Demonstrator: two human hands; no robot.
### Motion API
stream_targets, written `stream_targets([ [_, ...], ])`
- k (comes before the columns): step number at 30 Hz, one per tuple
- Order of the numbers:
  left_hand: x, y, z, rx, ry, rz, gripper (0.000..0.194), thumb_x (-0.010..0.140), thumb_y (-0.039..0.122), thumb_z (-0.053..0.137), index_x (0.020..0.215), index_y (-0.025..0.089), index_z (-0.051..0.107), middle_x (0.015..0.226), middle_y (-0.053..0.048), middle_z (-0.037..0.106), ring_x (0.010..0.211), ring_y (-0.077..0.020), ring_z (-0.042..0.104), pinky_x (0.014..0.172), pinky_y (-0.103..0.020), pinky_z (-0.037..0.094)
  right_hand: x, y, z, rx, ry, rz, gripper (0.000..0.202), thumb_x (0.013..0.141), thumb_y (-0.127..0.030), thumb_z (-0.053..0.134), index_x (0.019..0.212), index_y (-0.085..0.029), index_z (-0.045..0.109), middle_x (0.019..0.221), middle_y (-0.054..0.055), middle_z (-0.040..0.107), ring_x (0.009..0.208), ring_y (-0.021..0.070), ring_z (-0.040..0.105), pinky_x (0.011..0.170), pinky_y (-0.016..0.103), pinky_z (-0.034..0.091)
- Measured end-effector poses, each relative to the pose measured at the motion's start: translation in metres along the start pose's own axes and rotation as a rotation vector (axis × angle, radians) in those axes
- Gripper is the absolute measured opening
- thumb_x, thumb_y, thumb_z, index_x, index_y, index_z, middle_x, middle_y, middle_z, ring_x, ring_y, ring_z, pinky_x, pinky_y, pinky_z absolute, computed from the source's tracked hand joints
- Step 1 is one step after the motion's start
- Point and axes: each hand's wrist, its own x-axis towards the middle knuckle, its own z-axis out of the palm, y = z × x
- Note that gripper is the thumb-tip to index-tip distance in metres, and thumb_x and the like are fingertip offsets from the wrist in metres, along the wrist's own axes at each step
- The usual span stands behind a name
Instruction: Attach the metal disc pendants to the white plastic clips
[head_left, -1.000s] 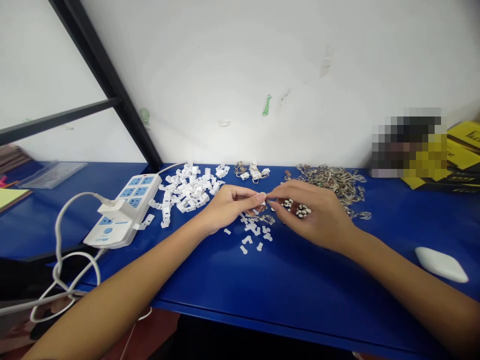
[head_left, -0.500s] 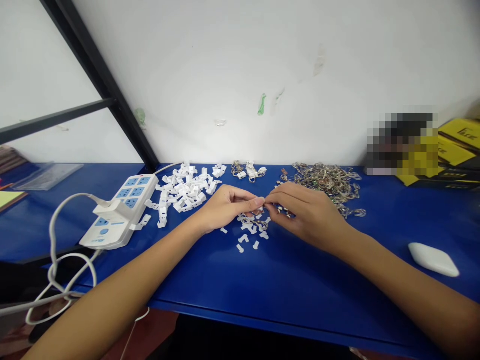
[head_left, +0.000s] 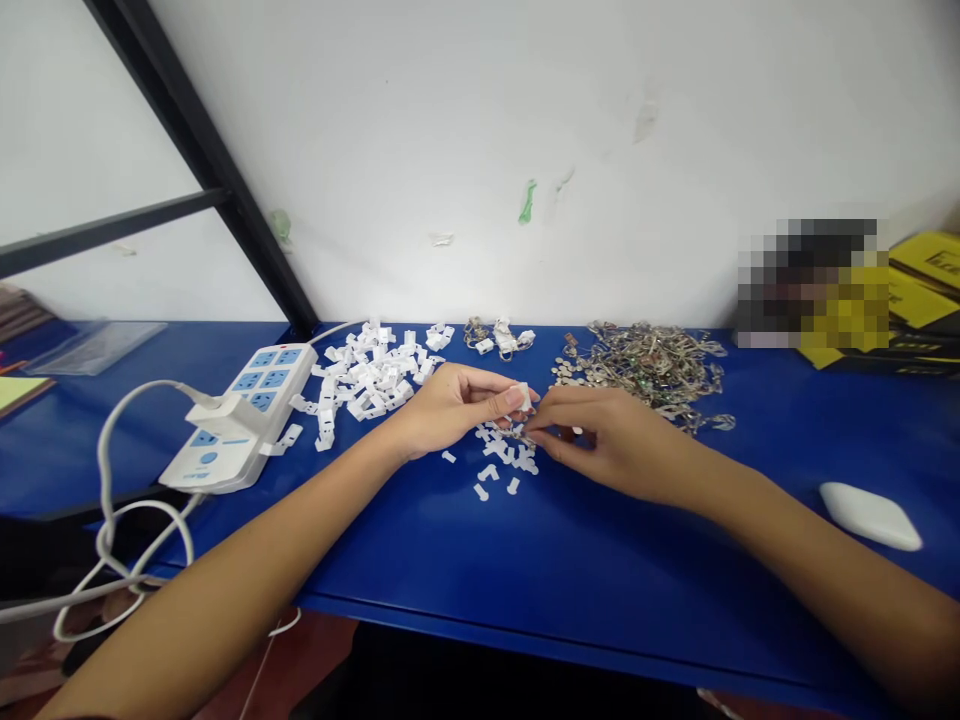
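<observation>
Between its thumb and fingers my left hand (head_left: 457, 408) pinches a small white part (head_left: 523, 397). My right hand (head_left: 611, 440) is closed just to the right, its fingertips near that part and at a thin wire string; what exactly it grips is too small to tell. Below the hands lie small white cut pieces (head_left: 492, 473). A heap of white plastic parts (head_left: 371, 375) is behind my left hand. Behind my right hand sits a tangled pile of wire strings (head_left: 652, 365), with small round silvery discs (head_left: 571, 372) at its left side.
A white power strip (head_left: 274, 375) with a plugged-in adapter and looping cable (head_left: 105, 470) stands at the left. Two small wired bundles (head_left: 504, 338) lie near the wall. A white case (head_left: 870, 515) and yellow-black boxes (head_left: 919, 295) are at the right.
The white part now shows at my left fingertips. My right fingertips have moved slightly down and away from my left thumb, and more of the round discs shows.
</observation>
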Motion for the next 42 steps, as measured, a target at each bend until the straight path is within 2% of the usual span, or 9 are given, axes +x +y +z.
stream_targets([
  [4, 0.0, 0.002, 0.0, -0.021, -0.033, -0.002, 0.034, 0.09, 0.048, 0.076, 0.11, 0.021, 0.082, 0.101, -0.011, 0.08, 0.092, -0.0204, 0.074, 0.087, -0.035, 0.06, 0.0, -0.001, -0.001, -0.046, 0.197, 0.045, 0.009, 0.092, -0.019, 0.063, 0.089, -0.02, 0.07, 0.077, 0.001, 0.065, 0.064, 0.0116, 0.058, 0.062, 0.028, 0.047],
  [11, -0.001, 0.002, 0.004, 0.038, -0.063, 0.0, 0.032, 0.089, 0.047, 0.076, 0.109, 0.023, 0.083, 0.093, -0.009, 0.079, 0.088, -0.0192, 0.072, 0.086, -0.034, 0.057, -0.001, -0.011, 0.007, -0.128, 0.394, -0.031, 0.024, 0.096, -0.019, 0.062, 0.118, -0.02, 0.069, 0.088, 0.003, 0.07, 0.064, 0.0106, 0.061, 0.057, 0.026, 0.052],
  [15, -0.004, 0.002, 0.01, 0.209, 0.098, 0.116, 0.025, 0.086, 0.044, 0.08, 0.102, 0.025, 0.084, 0.096, -0.007, 0.079, 0.083, -0.0191, 0.07, 0.079, -0.033, 0.055, 0.0, -0.012, 0.009, -0.092, 0.457, 0.038, 0.016, 0.095, -0.018, 0.061, 0.105, -0.02, 0.073, 0.084, 0.003, 0.071, 0.063, 0.0112, 0.061, 0.053, 0.024, 0.052],
  [21, -0.007, 0.008, 0.018, 0.531, 0.297, 0.439, 0.022, 0.086, 0.035, 0.082, 0.106, 0.025, 0.083, 0.099, -0.007, 0.078, 0.095, -0.0208, 0.068, 0.093, -0.035, 0.052, 0.001, -0.011, 0.01, 0.035, 0.484, 0.146, 0.012, 0.094, -0.02, 0.064, 0.09, -0.02, 0.075, 0.079, 0.003, 0.073, 0.063, 0.0113, 0.063, 0.051, 0.022, 0.054],
  [24, -0.007, 0.01, 0.021, 0.353, 0.292, 0.33, 0.022, 0.088, 0.04, 0.08, 0.104, 0.024, 0.083, 0.102, -0.007, 0.078, 0.095, -0.0202, 0.069, 0.089, -0.034, 0.054, 0.001, -0.011, 0.012, 0.051, 0.474, 0.127, 0.01, 0.093, -0.017, 0.063, 0.093, -0.02, 0.074, 0.082, 0.002, 0.073, 0.063, 0.0104, 0.063, 0.051, 0.021, 0.054],
  [28, -0.005, 0.004, 0.022, -0.086, 0.122, 0.021, 0.029, 0.09, 0.048, 0.075, 0.101, 0.022, 0.083, 0.098, -0.009, 0.079, 0.089, -0.0192, 0.071, 0.087, -0.035, 0.057, 0.0, -0.012, 0.013, -0.067, 0.513, 0.025, 0.012, 0.092, -0.016, 0.065, 0.101, -0.02, 0.071, 0.091, 0.004, 0.072, 0.065, 0.0105, 0.063, 0.053, 0.023, 0.055],
  [32, -0.003, -0.003, 0.024, -0.338, 0.048, -0.077, 0.035, 0.088, 0.049, 0.078, 0.103, 0.019, 0.082, 0.097, -0.01, 0.079, 0.091, -0.019, 0.072, 0.094, -0.036, 0.055, -0.001, -0.01, 0.011, -0.17, 0.519, -0.077, 0.025, 0.091, -0.014, 0.067, 0.114, -0.022, 0.07, 0.098, 0.005, 0.074, 0.071, 0.0124, 0.065, 0.059, 0.026, 0.057],
  [36, -0.003, -0.001, 0.028, -0.396, 0.047, -0.08, 0.034, 0.088, 0.048, 0.078, 0.102, 0.017, 0.082, 0.1, -0.011, 0.079, 0.093, -0.0186, 0.073, 0.094, -0.035, 0.055, -0.003, -0.007, 0.013, -0.364, 0.555, -0.176, 0.03, 0.09, -0.015, 0.07, 0.119, -0.021, 0.067, 0.098, 0.006, 0.075, 0.078, 0.016, 0.069, 0.066, 0.03, 0.058],
  [42, -0.004, 0.002, 0.027, -0.3, 0.031, -0.084, 0.037, 0.087, 0.051, 0.078, 0.097, 0.015, 0.081, 0.098, -0.011, 0.078, 0.091, -0.0188, 0.072, 0.096, -0.037, 0.055, -0.007, -0.004, 0.014, -0.619, 0.536, -0.229, 0.024, 0.093, -0.015, 0.067, 0.116, -0.018, 0.067, 0.085, 0.005, 0.07, 0.073, 0.0166, 0.067, 0.057, 0.03, 0.051],
])
